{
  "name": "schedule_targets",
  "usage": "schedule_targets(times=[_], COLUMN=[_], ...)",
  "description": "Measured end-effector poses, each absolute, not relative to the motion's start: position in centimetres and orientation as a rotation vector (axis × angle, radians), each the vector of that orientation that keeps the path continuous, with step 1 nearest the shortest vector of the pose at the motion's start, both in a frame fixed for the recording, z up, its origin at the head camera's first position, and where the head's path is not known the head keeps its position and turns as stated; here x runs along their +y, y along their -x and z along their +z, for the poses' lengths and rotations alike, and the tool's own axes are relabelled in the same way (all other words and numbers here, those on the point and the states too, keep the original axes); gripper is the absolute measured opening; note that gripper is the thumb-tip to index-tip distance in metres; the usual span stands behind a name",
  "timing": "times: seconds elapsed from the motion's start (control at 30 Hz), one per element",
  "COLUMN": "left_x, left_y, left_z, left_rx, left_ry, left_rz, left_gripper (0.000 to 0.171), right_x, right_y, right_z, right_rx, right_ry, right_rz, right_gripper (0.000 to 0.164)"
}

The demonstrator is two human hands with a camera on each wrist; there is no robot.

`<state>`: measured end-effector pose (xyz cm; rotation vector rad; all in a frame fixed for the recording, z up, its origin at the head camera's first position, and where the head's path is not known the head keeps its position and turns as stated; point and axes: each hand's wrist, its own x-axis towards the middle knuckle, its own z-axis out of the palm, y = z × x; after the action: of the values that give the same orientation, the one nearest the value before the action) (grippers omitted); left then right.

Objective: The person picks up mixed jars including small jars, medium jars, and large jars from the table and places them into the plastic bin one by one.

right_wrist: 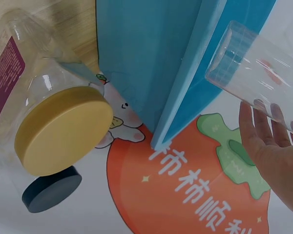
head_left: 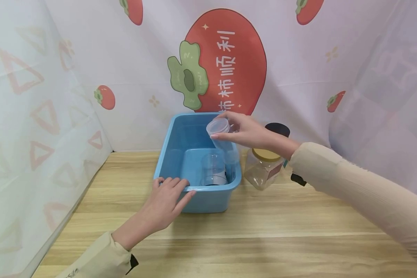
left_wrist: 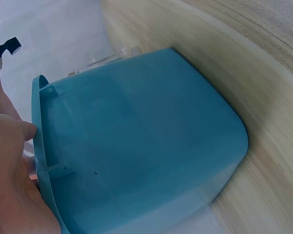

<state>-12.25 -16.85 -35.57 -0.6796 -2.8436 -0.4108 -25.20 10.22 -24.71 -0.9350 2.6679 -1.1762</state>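
A blue plastic tub (head_left: 201,199) stands on the wooden table. My left hand (head_left: 166,200) grips its near rim, fingers inside and thumb along the edge; the left wrist view shows the tub's outer wall (left_wrist: 146,131) beside that hand (left_wrist: 12,170). Over the tub's right side my right hand (head_left: 244,130) holds a clear plastic jar (head_left: 226,144) near its top, slightly tilted. In the right wrist view the fingers (right_wrist: 263,124) curl against the clear jar (right_wrist: 259,68). Another clear jar (head_left: 213,170) is inside the tub, its lower end partly hidden by the near rim.
Right of the tub stands a clear square jar with a yellow lid (right_wrist: 63,131). Behind it is a jar with a black lid (head_left: 278,129), partly hidden by the right arm. A printed cloth (head_left: 135,69) hangs behind the table.
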Motion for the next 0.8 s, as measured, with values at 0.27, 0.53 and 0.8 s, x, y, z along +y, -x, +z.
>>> schedule_targets(times=[0.27,0.53,0.8], left_x=[-16.7,-16.7,-16.8], left_y=[12.3,12.3,12.2], left_z=[-35.6,-35.5,-35.3], left_rx=[-2.846,-2.852,-2.858], left_ry=[0.681,0.68,0.682], left_rz=[-0.404,-0.399,-0.402], left_gripper=[0.023,0.024,0.024], right_x=[9.5,8.7,7.7], right_y=[25.3,25.3,25.6], right_z=[-25.0,-25.0,-25.3], right_rx=[2.682,2.66,2.656], right_ry=[0.949,0.94,0.917], right_rz=[-1.142,-1.14,-1.119], right_gripper=[0.057,0.057,0.06])
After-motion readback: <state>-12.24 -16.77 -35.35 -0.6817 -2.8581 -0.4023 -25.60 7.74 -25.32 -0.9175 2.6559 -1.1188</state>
